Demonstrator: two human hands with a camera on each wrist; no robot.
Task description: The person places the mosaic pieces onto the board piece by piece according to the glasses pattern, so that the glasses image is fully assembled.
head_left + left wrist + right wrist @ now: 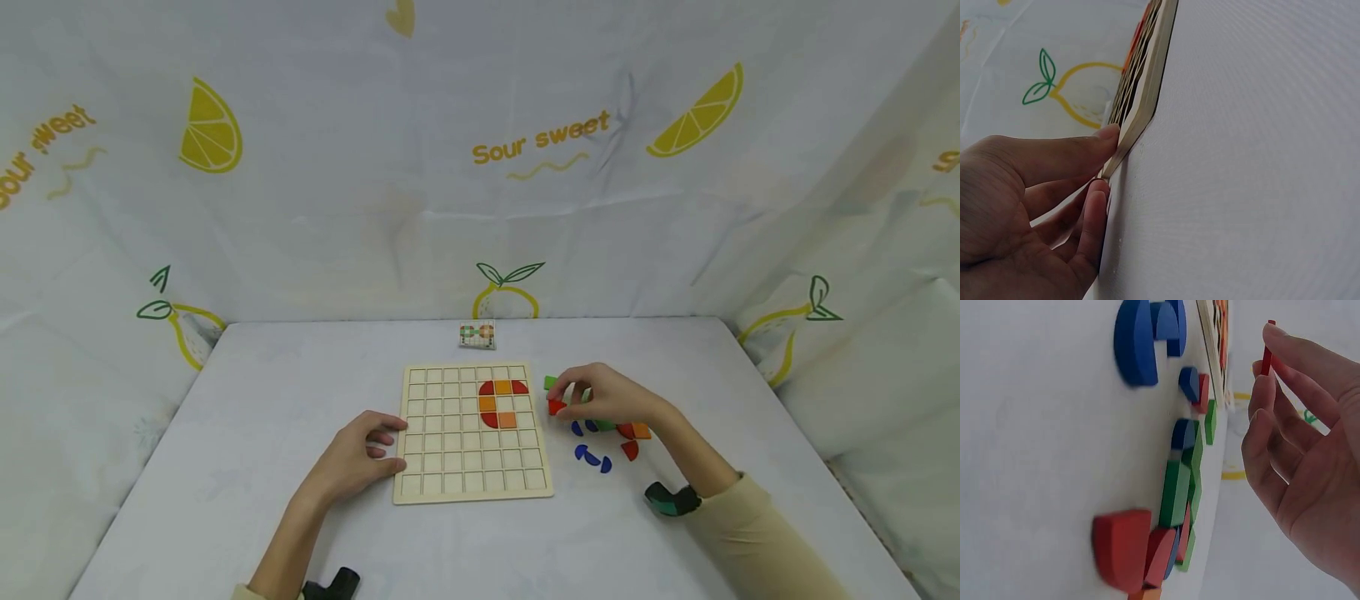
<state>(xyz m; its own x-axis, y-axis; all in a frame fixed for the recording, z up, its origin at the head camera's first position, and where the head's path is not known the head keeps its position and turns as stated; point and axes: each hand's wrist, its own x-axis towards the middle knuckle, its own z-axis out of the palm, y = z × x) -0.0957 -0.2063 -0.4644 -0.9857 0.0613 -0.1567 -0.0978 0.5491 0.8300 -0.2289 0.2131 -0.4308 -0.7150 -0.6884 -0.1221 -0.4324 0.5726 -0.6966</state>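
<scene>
While the right hand [607, 396] pinches a thin red piece [1267, 361] between thumb and fingers, the left hand [363, 450] lies at the board [472, 483], its thumb and index fingertip touching the 9 o'clock edge, fingers relaxed and spread. With 12 o'clock pointing away from the person, the right hand sits off the board's 2 o'clock side, so the row of set red and orange pieces [487, 404] lies at about 9 o'clock from its fingertips. It is clearly the nearer hand to them; the left has most of the grid between. In the right wrist view the held piece shows edge-on, its visible length running nearly 12 to 6 o'clock; its full outline cannot be told. Loose pieces [631, 450] lie around 6 o'clock from the right hand, and a small pattern card [477, 334] stands beyond the board at 12.
</scene>
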